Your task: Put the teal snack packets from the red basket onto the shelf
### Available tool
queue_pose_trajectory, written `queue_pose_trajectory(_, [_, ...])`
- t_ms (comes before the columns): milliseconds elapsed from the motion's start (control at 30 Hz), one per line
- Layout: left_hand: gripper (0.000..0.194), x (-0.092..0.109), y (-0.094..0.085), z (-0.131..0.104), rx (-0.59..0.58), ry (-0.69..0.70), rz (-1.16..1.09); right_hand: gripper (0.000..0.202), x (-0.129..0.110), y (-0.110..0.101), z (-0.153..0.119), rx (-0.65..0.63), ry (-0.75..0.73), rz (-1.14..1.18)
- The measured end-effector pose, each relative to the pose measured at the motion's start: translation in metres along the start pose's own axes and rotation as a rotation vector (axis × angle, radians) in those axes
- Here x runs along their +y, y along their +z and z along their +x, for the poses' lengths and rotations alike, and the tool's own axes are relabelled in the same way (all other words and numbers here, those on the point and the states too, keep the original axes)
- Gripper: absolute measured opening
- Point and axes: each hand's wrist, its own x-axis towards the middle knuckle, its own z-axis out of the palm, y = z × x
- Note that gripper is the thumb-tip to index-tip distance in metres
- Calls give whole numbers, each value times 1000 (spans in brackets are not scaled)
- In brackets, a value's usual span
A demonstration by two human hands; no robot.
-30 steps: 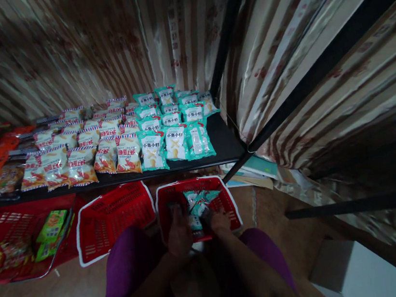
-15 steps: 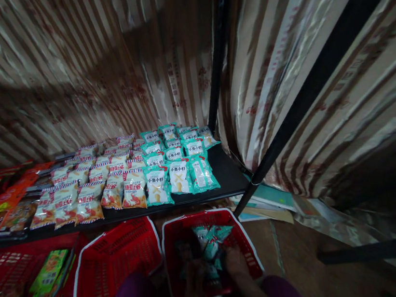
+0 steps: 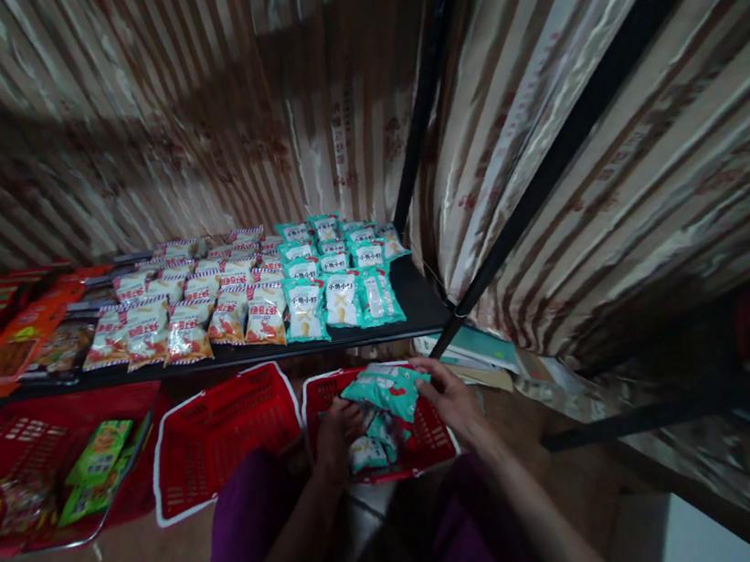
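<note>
Over the red basket (image 3: pixel 448 442) between my knees, a teal snack bag (image 3: pixel 389 390) is raised at rim height. My right hand (image 3: pixel 451 400) grips its right end, thumb and fingers closed on the edge. At the bag's left end is my left hand (image 3: pixel 337 429), its curled fingers in shadow against the packet. More teal and white snack bags (image 3: pixel 368 453) lie inside the basket below. Several matching teal bags (image 3: pixel 342 301) stand in rows on the black shelf (image 3: pixel 420 305) in front of me.
Left of the teal rows are white and orange snack bags (image 3: pixel 188 331) and orange packets (image 3: pixel 26 331). A tilted red basket (image 3: pixel 226 439) and another red basket (image 3: pixel 145 482) holding green packets (image 3: pixel 99 465) stand left. Black metal posts (image 3: pixel 502 255) slant on the right.
My hands have come up from inside the basket, lifting a teal snack bag to the rim. The view has shifted, so the shelf and baskets appear higher.
</note>
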Motion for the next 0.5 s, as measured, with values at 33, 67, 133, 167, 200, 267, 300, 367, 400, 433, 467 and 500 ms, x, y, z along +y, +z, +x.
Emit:
queue_pose_trajectory(33, [37,13,2,1,-3,-22,-58,39,-11,2,-4,15,-15,49])
queue_pose_trajectory(67, [34,28,4,0,-14,-86,-206,40,-21,4,-9,30,-32,86])
queue_pose_trajectory(133, [32,56,6,-6,54,-143,-411,42,-36,8,-16,48,-67,133])
queue_pose_trajectory(167, [33,69,7,-11,105,-143,-468,42,-43,8,-19,47,-83,146])
queue_pose_trajectory(200, [36,81,6,-17,130,-149,-511,42,-49,7,-22,35,-95,155])
queue_pose_trajectory(267, [41,98,4,-32,133,-111,-542,39,-61,3,-25,-12,-116,166])
queue_pose_trajectory(300, [44,105,2,-39,117,-85,-543,37,-67,0,-27,-38,-124,170])
queue_pose_trajectory(367, [47,112,-1,-54,68,-48,-523,33,-78,-4,-29,-87,-135,186])
queue_pose_trajectory(400, [47,115,-2,-61,45,-47,-510,32,-84,-6,-31,-104,-139,199])
queue_pose_trajectory(433, [48,117,-3,-67,27,-52,-498,31,-89,-7,-32,-118,-139,216])
queue_pose_trajectory(467, [48,118,-3,-73,15,-61,-490,31,-94,-8,-33,-129,-133,238])
queue_pose_trajectory(500, [48,119,-3,-77,9,-67,-483,33,-99,-9,-35,-139,-120,263])
